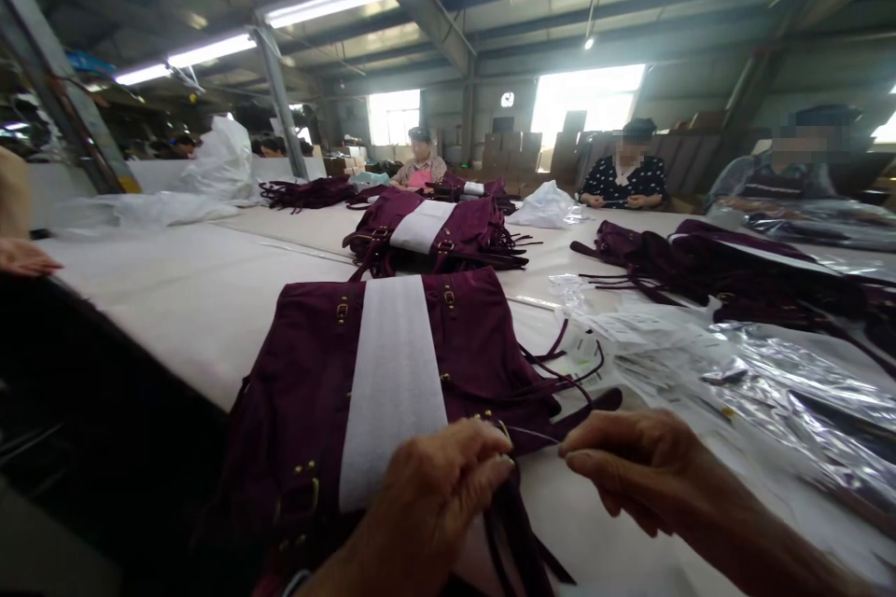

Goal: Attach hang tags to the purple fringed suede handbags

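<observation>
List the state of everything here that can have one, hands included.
Left hand: fingers bent at the nearest purple bag; exact hold unclear
Right hand: thumb and finger pinching a thin strand
Thin strand: slightly bowed between the hands
Nearest purple bag: lying down
White band: laid across that bag
Clear plastic packaging: crumpled
Ceiling lights: lit

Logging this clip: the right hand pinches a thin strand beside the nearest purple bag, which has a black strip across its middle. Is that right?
Not quite: the strip is white, not black, as the head view shows. The right hand does pinch a thin strand beside the nearest purple bag.
</observation>
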Demonstrator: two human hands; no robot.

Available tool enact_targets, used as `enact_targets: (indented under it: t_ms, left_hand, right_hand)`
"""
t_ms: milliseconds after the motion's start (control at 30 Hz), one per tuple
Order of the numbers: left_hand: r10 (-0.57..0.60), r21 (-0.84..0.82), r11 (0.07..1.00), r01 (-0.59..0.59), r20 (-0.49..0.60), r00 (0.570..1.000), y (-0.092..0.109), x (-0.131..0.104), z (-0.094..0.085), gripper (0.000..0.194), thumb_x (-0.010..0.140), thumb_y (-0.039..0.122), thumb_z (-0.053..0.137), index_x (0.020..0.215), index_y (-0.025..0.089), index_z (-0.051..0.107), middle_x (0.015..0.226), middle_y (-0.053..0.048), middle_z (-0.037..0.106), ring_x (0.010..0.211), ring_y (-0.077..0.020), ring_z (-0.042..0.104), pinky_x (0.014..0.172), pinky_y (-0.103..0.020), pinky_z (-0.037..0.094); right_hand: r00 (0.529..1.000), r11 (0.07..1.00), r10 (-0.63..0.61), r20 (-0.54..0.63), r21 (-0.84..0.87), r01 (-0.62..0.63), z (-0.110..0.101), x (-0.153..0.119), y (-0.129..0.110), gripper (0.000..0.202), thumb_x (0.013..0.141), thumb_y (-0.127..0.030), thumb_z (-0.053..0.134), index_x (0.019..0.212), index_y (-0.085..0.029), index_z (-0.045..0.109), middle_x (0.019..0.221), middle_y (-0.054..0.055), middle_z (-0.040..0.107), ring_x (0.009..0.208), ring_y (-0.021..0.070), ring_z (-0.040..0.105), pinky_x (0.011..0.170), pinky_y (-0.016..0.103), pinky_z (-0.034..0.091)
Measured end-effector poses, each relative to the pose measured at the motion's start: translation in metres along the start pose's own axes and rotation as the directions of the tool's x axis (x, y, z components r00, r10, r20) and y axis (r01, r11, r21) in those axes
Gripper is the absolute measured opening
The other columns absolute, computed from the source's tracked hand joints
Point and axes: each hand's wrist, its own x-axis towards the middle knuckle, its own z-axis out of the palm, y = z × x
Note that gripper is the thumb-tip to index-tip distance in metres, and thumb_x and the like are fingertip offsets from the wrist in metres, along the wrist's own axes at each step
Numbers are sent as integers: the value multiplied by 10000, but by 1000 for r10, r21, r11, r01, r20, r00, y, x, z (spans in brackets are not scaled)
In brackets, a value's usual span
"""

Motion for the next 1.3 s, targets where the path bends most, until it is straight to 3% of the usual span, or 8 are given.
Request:
enact_targets:
  t_ms: [100, 200, 300, 533, 800, 1033, 1200, 1300]
  left_hand:
    - [119, 359, 927, -104, -20, 993, 1, 24, -17, 214, 912, 153, 557, 1065, 240, 678, 1088, -28, 634, 1060, -216, 542, 939, -333, 418]
    - [150, 472, 862, -183, 106, 983, -10, 44, -18, 379, 830, 54, 587, 1126, 277, 669, 1187, -22, 586, 1127, -223, 492, 982, -349, 414]
    - [149, 420, 885, -200, 151, 977, -20, 53, -15, 343, 802, 20, 578, 1024, 261, 679, 1127, -2, 600, 1083, -194, 510, 981, -330, 410]
    - [197, 259, 942, -212, 81, 977, -26, 50, -15, 280, 817, 9, 576, 954, 244, 643, 1054, 23, 627, 1054, -170, 514, 963, -308, 387]
    - [200, 173, 963, -208, 66, 978, -27, 49, -16, 311, 783, -18, 536, 944, 231, 629, 1074, 4, 636, 1064, -181, 523, 968, -320, 392]
    - [192, 98, 975, -197, 61, 979, -30, 46, -22, 328, 778, -18, 617, 982, 229, 685, 1109, -6, 654, 1076, -174, 565, 975, -297, 414]
    - [243, 283, 926, -249, 56, 968, -35, 44, -24, 88, 896, 157, 672, 958, 198, 719, 965, -19, 667, 944, -161, 604, 849, -255, 440]
    - [269, 450, 845, -290, 112, 957, -36, 45, -23, 103, 947, 212, 615, 887, 181, 694, 891, -18, 642, 855, -152, 598, 764, -248, 428]
  right_hand:
    - [1000, 964, 3, -30, -265, -11, -20, -1, 6, 372, 894, -507, 608, 780, -166, 706, 571, -19, 524, 471, 76, 424, 435, 195, 290]
    - [1000, 924, 4, -18, -381, -10, -32, -2, 14, 350, 909, -446, 583, 717, -164, 662, 595, -14, 532, 495, 82, 440, 447, 195, 312]
    - [999, 926, 40, 13, -377, -32, -38, -3, 22, 340, 912, -420, 573, 700, -162, 637, 581, -19, 524, 495, 82, 432, 452, 194, 308]
    - [995, 965, 100, 10, -244, -94, -37, 7, 33, 306, 896, -386, 576, 704, -151, 615, 535, -32, 529, 429, 60, 372, 430, 194, 251]
    - [994, 968, 83, 75, -244, -63, -24, 24, 37, 277, 873, -332, 581, 664, -150, 598, 523, -26, 553, 424, 64, 399, 424, 191, 255]
    - [983, 995, 104, 151, -23, -102, -2, 34, 25, 308, 812, -415, 637, 652, -157, 583, 479, -33, 526, 388, 59, 343, 406, 197, 223]
    - [972, 985, 143, 187, 67, -158, 7, 36, 20, 315, 759, -442, 667, 655, -154, 593, 472, -29, 538, 386, 58, 350, 399, 193, 229]
    - [973, 982, 147, 177, 94, -165, 8, 36, 18, 302, 748, -429, 675, 666, -148, 603, 479, -26, 545, 393, 61, 367, 407, 195, 240]
